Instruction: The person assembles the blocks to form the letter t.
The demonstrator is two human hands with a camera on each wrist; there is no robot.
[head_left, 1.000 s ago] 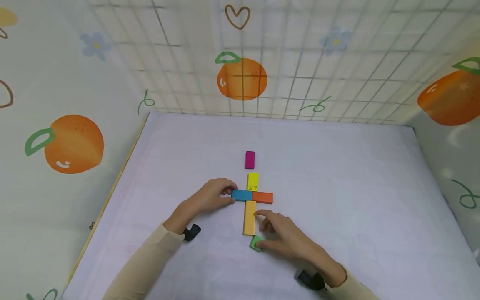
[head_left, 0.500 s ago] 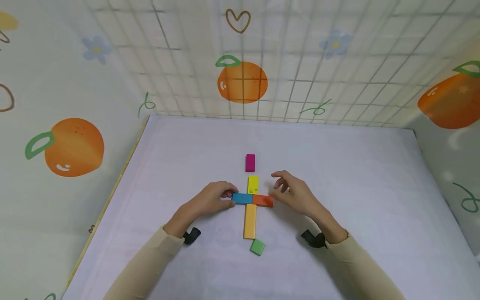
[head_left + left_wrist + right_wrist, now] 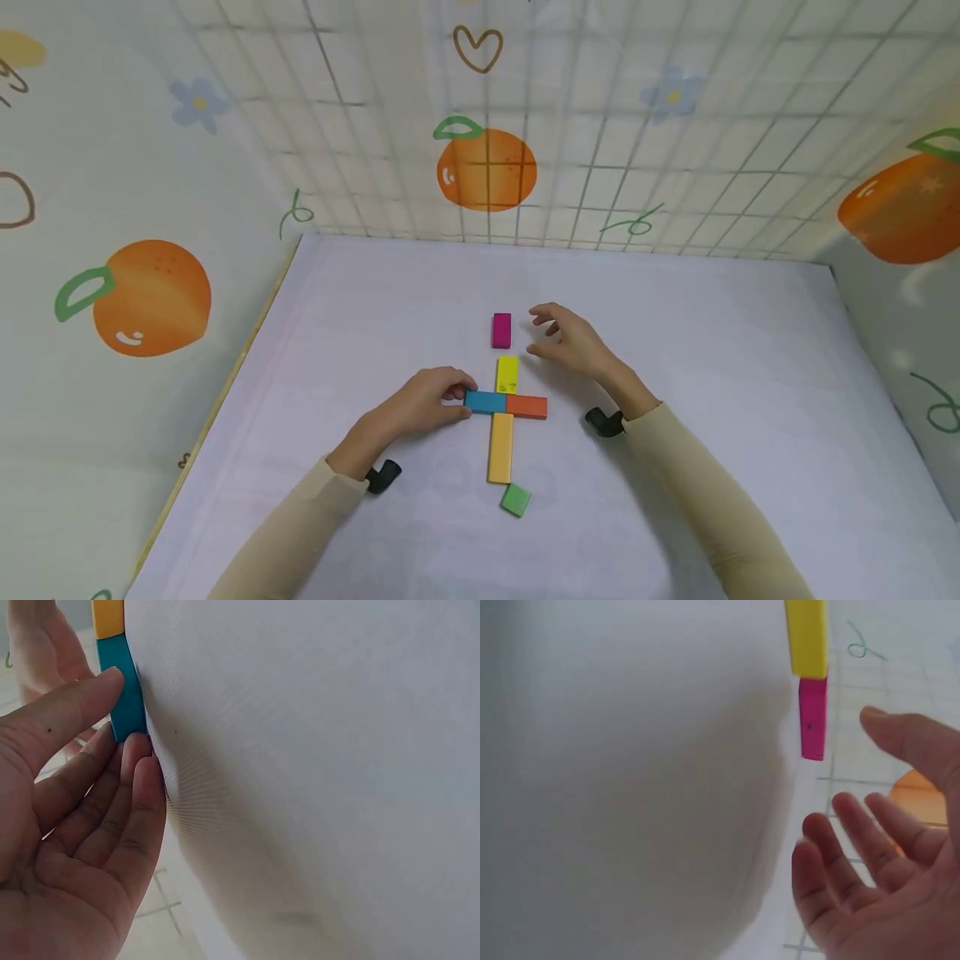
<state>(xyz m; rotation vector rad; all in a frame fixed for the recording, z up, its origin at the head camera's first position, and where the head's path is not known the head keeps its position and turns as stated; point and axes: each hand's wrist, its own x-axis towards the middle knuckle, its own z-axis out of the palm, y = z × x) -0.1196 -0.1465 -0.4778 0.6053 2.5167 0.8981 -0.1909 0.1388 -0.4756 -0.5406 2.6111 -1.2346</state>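
My left hand (image 3: 431,402) pinches the left end of the blue block (image 3: 486,402); in the left wrist view the thumb (image 3: 105,686) lies on that blue block. Against its right end sits the orange-red block (image 3: 527,407). Above their joint stands a yellow block (image 3: 507,375), below it a longer amber block (image 3: 500,448). A green square block (image 3: 515,500) lies turned at the amber block's lower end. Apart at the top is a magenta block (image 3: 502,331). My right hand (image 3: 573,340) hovers to its right with spread fingers, holding nothing, as the right wrist view also shows.
The blocks lie on a white-covered table (image 3: 360,308). A patterned cloth wall (image 3: 405,167) with printed oranges and grid lines stands behind it, and more cloth flanks both sides. Black straps with small devices (image 3: 604,422) are on the wrists.
My right hand has let go of the green block and moved up past the orange-red block to beside the magenta one. My left hand stays at the blue block.
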